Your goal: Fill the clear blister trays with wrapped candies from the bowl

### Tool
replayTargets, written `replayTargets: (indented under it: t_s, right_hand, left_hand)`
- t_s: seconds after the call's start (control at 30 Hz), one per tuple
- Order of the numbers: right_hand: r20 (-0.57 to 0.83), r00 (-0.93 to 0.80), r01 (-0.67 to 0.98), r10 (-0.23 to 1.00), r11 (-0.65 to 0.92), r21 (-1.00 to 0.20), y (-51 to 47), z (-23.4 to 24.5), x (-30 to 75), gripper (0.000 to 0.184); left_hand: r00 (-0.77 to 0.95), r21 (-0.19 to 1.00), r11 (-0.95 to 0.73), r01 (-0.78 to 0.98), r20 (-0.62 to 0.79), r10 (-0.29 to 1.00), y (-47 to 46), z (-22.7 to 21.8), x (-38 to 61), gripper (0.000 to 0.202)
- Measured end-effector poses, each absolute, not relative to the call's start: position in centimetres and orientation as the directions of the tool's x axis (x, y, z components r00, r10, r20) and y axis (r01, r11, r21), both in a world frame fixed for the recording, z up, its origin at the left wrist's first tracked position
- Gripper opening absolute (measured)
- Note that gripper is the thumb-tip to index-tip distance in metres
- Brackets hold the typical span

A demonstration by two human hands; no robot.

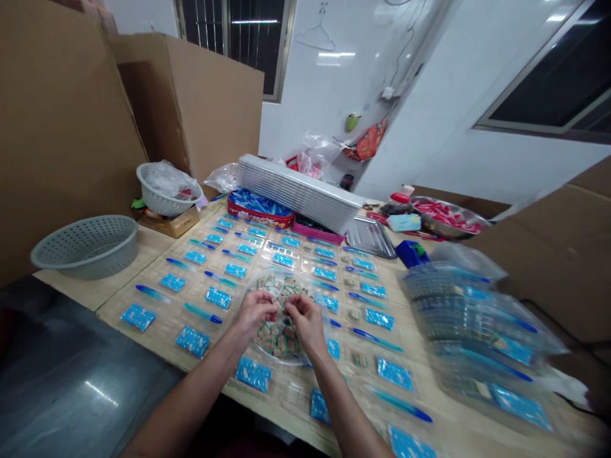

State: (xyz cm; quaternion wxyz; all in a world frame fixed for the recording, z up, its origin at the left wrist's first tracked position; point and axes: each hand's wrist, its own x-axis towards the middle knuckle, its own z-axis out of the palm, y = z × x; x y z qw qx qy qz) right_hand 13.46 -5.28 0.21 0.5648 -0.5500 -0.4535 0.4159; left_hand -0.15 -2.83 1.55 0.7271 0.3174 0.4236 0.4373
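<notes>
A clear round bowl holds many small tan-and-green blocks. My left hand is over its left side, thumb and fingers pinched. Close beside it, my right hand is pinched too, its fingertips almost meeting the left ones. A small block appears between the fingertips; its edges blend with the pile behind. Around the bowl lie rows of clear plastic trays, many with a blue patterned packet and a blue pen. Some trays on the right also hold a small block.
Stacked filled trays stand on the right, blurred. A grey basket sits at the left edge. Behind are a red tin of blue pieces, a long stack of clear trays, a metal tray and a steel bowl.
</notes>
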Motion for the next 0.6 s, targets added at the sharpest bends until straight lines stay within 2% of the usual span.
replayTargets:
  t_s: [0.17, 0.4, 0.5, 0.6]
  right_hand:
    - [-0.072, 0.195, -0.192, 0.978, -0.034, -0.981, -5.4, 0.4, 13.1, 0.019]
    - [0.055, 0.282, 0.018, 0.958, 0.052, -0.998, -5.5, 0.0, 14.2, 0.013]
    - [0.003, 0.305, -0.067, 0.952, 0.025, -0.997, -5.6, 0.9, 15.1, 0.015]
    - [-0.054, 0.166, -0.144, 0.985, -0.03, -0.989, -5.7, 1.7, 15.5, 0.018]
  left_hand:
    - [0.242, 0.844, 0.378, -0.38, -0.304, 0.921, -2.6, 1.8, -0.2, 0.027]
    - [0.195, 0.915, 0.308, -0.262, -0.262, 0.945, -2.7, 1.9, 0.2, 0.02]
    - [0.194, 0.921, 0.3, -0.248, -0.256, 0.947, -2.9, 2.0, 0.1, 0.02]
    - [0.198, 0.92, 0.285, -0.268, -0.237, 0.951, -3.0, 2.0, 0.1, 0.021]
